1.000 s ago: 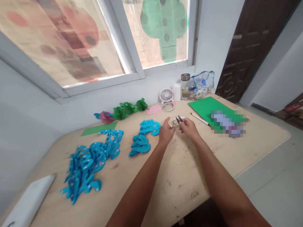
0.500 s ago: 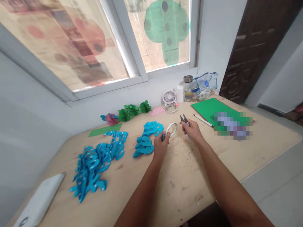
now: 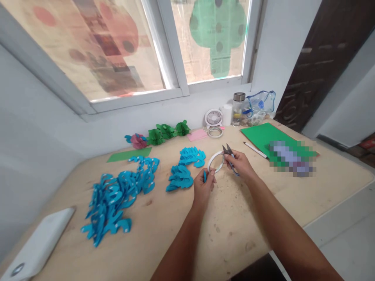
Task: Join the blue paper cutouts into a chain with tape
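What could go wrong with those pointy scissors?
The scissors in the right hand have parted blades close by the tape roll, so a slip might nick it or the left hand holding it. The plain blue cutouts lie loose near that hand; a bump could scatter them.

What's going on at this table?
A person's left hand holds up a white tape roll, with a small blue piece also in its grasp. The right hand holds scissors beside the roll, blades slightly apart and pointing away from the person. Two bunches of blue cut paper lie left of the hands, and a larger white-dotted blue pile lies farther left.
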`<state>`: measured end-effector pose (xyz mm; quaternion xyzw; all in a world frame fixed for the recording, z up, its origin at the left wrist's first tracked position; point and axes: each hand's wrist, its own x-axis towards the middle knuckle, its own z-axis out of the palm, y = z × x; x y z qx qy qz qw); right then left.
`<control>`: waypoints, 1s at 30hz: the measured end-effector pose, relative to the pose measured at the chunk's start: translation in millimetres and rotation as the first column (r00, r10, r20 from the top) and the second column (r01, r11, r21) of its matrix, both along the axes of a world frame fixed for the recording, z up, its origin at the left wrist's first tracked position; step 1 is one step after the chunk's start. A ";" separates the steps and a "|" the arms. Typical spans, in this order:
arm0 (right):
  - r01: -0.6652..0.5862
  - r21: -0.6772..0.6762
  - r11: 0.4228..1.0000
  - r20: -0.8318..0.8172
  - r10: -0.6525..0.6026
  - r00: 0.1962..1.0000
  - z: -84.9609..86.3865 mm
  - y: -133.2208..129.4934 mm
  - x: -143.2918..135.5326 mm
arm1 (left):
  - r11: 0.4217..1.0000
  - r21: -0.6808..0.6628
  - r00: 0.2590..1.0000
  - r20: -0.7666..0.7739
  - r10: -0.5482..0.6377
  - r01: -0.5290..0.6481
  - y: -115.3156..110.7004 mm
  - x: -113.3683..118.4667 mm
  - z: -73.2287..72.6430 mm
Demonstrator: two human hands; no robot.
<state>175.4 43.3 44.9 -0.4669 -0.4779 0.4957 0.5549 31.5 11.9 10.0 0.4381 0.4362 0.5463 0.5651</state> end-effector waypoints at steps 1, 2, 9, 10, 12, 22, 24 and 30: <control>-0.009 0.003 1.000 -0.015 0.010 1.000 0.9 -0.4 0.0 | 1.000 0.022 1.000 -0.028 0.006 -0.005 0.2 -1.5 -1.4; -0.017 0.005 1.000 -0.029 0.017 0.999 1.6 -0.8 -0.1 | 0.999 0.049 0.998 -0.066 0.014 -0.011 0.5 -3.1 -2.7; 0.057 0.029 0.998 -0.048 -0.056 0.997 1.1 -0.7 -1.6 | 0.966 0.258 0.921 -0.367 0.130 -0.033 -2.2 -11.5 4.0; 0.072 0.036 0.997 -0.052 -0.070 0.996 0.4 -0.5 -1.6 | 0.958 0.285 0.909 -0.391 0.144 -0.029 -2.9 -12.5 6.2; 0.090 0.037 0.995 -0.048 -0.088 0.995 -0.5 -0.3 -1.3 | 0.943 0.332 0.890 -0.421 0.174 -0.027 -3.7 -14.4 10.1; 0.128 0.067 0.990 0.050 -0.131 0.990 1.0 -1.8 -4.2 | 0.995 0.092 0.983 -0.185 -0.012 0.029 -8.5 -6.6 13.5; 0.113 0.083 0.990 0.054 -0.117 0.992 1.7 -3.1 -5.7 | 0.997 0.064 0.994 -0.105 -0.039 0.046 -9.3 -4.5 13.0; 0.124 0.149 0.981 0.143 -0.145 0.979 7.3 -8.8 -8.5 | 0.995 0.101 0.977 -0.207 0.041 -0.020 -8.3 -5.1 11.6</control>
